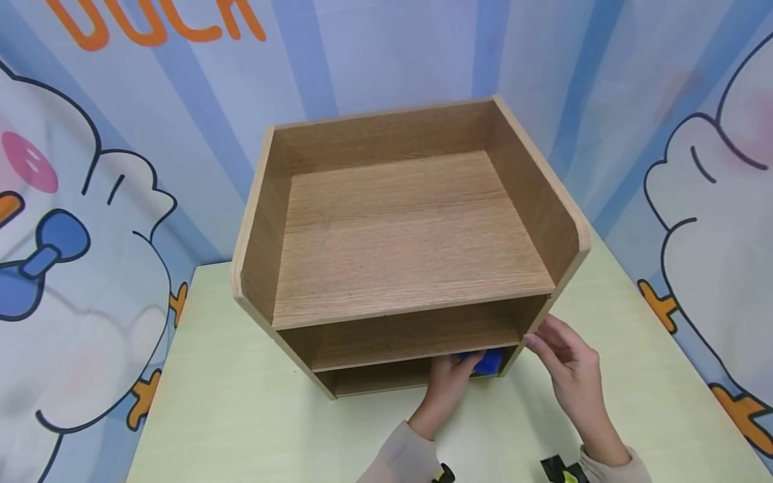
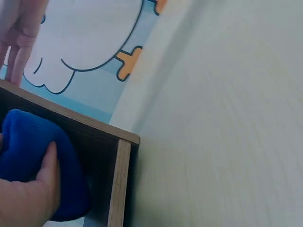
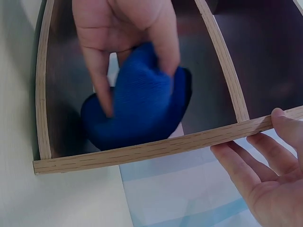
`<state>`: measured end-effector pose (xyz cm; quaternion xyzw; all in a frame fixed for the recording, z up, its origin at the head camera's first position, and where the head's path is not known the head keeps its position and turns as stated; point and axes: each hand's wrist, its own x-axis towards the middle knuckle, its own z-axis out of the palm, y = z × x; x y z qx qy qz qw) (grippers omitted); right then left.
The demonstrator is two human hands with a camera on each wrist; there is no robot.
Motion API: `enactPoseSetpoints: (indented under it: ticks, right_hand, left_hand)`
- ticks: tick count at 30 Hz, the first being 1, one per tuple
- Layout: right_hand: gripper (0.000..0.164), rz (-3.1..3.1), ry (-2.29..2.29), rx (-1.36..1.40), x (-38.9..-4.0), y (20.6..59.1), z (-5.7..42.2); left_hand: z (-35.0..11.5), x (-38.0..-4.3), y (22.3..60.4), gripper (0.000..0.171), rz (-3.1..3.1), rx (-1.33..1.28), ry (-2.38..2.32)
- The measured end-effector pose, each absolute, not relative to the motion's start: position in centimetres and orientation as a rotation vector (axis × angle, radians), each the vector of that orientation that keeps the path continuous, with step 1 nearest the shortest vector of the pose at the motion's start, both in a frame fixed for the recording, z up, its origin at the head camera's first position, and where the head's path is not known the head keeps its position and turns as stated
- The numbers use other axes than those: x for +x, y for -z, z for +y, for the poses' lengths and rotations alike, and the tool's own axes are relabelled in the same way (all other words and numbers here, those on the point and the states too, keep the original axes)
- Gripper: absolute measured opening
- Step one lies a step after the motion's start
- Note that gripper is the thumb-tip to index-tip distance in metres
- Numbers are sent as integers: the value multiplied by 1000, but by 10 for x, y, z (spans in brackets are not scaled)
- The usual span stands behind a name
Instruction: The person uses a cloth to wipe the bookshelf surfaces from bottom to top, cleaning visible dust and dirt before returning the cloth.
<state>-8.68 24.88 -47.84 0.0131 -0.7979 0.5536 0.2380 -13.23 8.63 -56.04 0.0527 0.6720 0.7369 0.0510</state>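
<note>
A wooden desktop shelf (image 1: 410, 228) stands on the table, with a high-sided top tray and two lower levels facing me. My left hand (image 1: 447, 386) reaches into the right part of the bottom compartment and grips a folded blue cloth (image 1: 492, 362). Thumb and fingers pinch the cloth (image 3: 142, 104) from both sides in the right wrist view. My right hand (image 1: 570, 369) holds the shelf's right side panel (image 3: 142, 153), its thumb at the front edge and its fingers against the outer face. Most of the cloth is hidden from the head view by the board above.
The pale table (image 1: 229, 376) extends on both sides of the shelf and in front of it. Behind stands a blue striped backdrop (image 1: 398, 54) with cartoon ducks at left and right. A middle board (image 1: 417, 345) lies just above the left hand.
</note>
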Motion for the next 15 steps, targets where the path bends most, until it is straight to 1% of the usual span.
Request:
enactPoseSetpoints:
  ticks: [4, 10, 13, 15]
  right_hand:
    - [44, -2193, -1510, 31, -87, 478, 250]
    - [44, -2190, -1516, 28, -87, 478, 250]
    - [44, -2189, -1524, 44, -88, 477, 251]
    - [44, -2184, -1524, 55, -89, 476, 251]
  left_hand:
    - [89, -131, 554, 39, 1748, 24, -2408]
    - [89, -133, 548, 37, 1401, -55, -2534]
    - [89, -135, 548, 38, 1388, -57, -2535]
    - [90, -137, 549, 38, 1495, -38, -2494]
